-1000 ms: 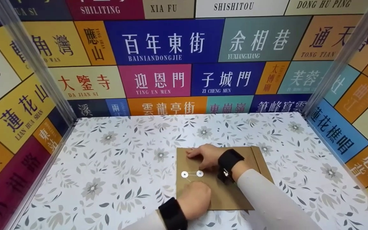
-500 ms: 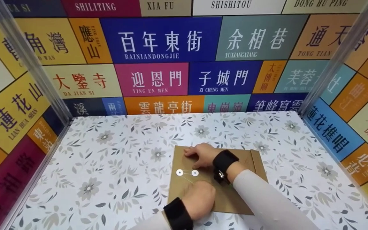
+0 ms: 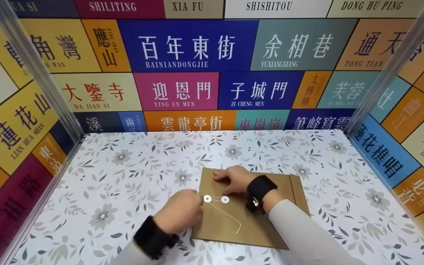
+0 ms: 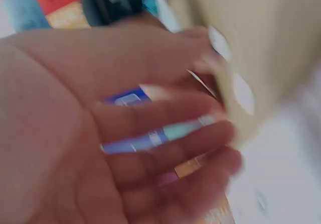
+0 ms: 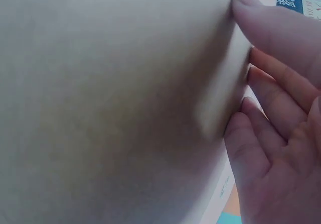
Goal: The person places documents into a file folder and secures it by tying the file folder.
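A brown kraft envelope lies flat on the table. Two white button discs sit near its left edge, with thread running between them. The thread's loose end curves down across the paper toward the near side. My left hand is beside the left disc at the envelope's left edge; its fingers look loosely extended and blurred in the left wrist view, with nothing seen held. My right hand rests its fingertips on the upper part of the envelope, and in the right wrist view its fingers touch the paper.
The table has a white cover with grey leaves and flowers. Walls with colourful name panels enclose its back and sides. Clear corner strips stand at the back corners. Each wrist wears a black band.
My left hand has let go of the thread and moved left, from over the envelope's lower part to its left edge. The thread now lies loose. My right hand stays on the envelope.
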The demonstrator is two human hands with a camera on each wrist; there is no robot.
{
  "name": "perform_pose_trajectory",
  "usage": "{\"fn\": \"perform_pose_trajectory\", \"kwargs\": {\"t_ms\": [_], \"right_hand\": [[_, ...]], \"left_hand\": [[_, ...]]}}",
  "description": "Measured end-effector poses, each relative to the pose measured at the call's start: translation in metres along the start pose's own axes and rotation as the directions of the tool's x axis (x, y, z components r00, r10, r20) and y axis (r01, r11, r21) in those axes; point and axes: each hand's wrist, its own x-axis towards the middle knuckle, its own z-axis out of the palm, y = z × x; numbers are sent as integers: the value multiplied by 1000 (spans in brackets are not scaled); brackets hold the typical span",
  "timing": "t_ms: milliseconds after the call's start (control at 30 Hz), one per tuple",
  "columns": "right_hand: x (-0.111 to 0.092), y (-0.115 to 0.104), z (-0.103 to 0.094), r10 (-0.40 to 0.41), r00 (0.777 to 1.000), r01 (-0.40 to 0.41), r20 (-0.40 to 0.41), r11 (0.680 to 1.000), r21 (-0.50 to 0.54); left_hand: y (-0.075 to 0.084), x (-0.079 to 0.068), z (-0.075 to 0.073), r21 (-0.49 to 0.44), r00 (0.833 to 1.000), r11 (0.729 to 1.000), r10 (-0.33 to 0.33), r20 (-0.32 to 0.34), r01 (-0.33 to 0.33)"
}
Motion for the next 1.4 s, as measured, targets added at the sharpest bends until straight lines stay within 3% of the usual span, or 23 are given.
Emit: {"fn": "perform_pose_trajectory", "kwargs": {"t_ms": [133,233,367,467,567,667,800,1000,1167,1267,1400], "right_hand": [[-1,-2,-4,4,1000,-4,8,1000,0],[-1,-4,-7,12,1000,-12,4,1000,-13],[-10,-8,-3,31,1000,-31,-4,999,-44],[-26,-16,-2,3,995,-19,-98,987,-157],[-40,-27,-4,-83,960,1,-268,956,-293],[-54,-41,1,-100,932,6,-348,965,-261],[-74,-54,22,2,967,-27,-256,995,-93],[-81,-62,41,59,970,-91,-238,988,-126],[-82,-71,49,130,968,-162,-216,976,-142],[-83,-79,55,183,957,-234,-225,944,-231],[-83,-88,63,167,942,-284,-290,856,-431]], "left_hand": [[0,-19,13,23,984,984,178,-4,-178],[7,-26,19,106,970,964,243,15,-243],[15,-27,23,130,974,965,223,49,-228],[21,-22,24,165,979,965,203,33,-205],[27,-20,25,200,983,963,183,16,-182],[26,-21,27,209,984,961,178,31,-181],[20,-23,30,178,968,951,249,32,-251],[13,-24,29,89,969,965,246,18,-247],[13,-25,31,115,958,951,286,19,-286],[13,-24,32,130,956,947,292,28,-294],[15,-21,32,101,965,960,257,53,-262]]}}
